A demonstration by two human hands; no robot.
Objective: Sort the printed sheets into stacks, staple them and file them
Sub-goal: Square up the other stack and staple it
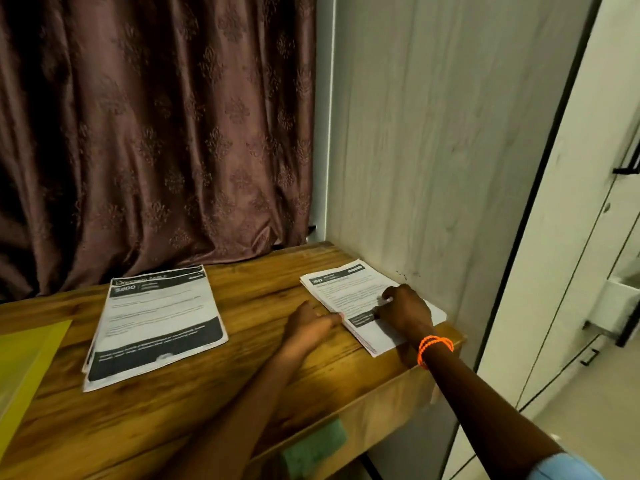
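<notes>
At the table's (263,296) right edge, a stack (349,292) is pressed by the right hand (405,311), fingers curled; its left side is touched by the left hand's (308,325) straight fingers.

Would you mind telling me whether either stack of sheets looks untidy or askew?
Yes: the left stack is fanned, lower sheets poking out along its left and bottom edges. The right stack, under both hands, sits squarer.

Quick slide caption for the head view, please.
Both hands square the right paper stack against the cupboard; a second stack waits left.
</notes>
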